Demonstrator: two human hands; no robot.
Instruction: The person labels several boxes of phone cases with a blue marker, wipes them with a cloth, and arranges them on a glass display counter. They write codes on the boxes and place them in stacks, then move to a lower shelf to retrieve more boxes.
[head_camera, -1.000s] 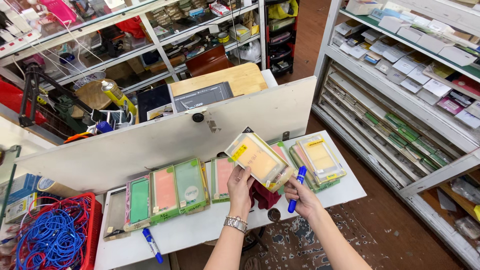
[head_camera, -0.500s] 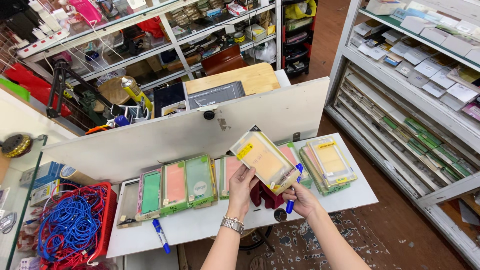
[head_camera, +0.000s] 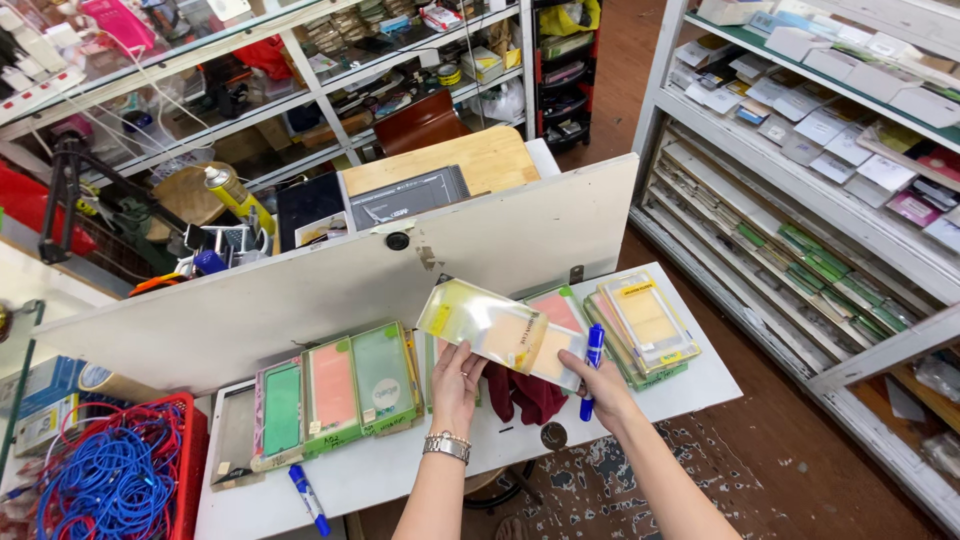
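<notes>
Both hands hold one flat clear packet (head_camera: 487, 325) above a white table (head_camera: 420, 470). The packet has a yellow strip along its left end and a peach-coloured insert, and it lies tilted, its left end higher than its right. The left hand (head_camera: 457, 385) grips the packet's lower edge from below, fingers curled up against it; a metal watch (head_camera: 446, 446) sits on that wrist. The right hand (head_camera: 598, 385) pinches the packet's right end and at the same time clasps a blue marker (head_camera: 591, 370), which points downward between the fingers (so this hand is closed on two things at once).

Just under the packet, on the table, lies a dark red cloth (head_camera: 528, 393), partly hidden by the hands. To the right of the hands sits a fanned stack of packets (head_camera: 645, 325) with yellow and green edges. To the left, a row of packets (head_camera: 335, 390) with green and peach inserts leans along a white board (head_camera: 330, 290) that stands upright at the table's back edge. A second blue marker (head_camera: 308, 497) lies near the table's front edge, well apart from the hands.

At the far left a red basket (head_camera: 190, 450) holds coils of blue cord (head_camera: 105, 485). Shelves (head_camera: 800, 130) of flat packaged goods run down the right side, and more cluttered shelving fills the background.
</notes>
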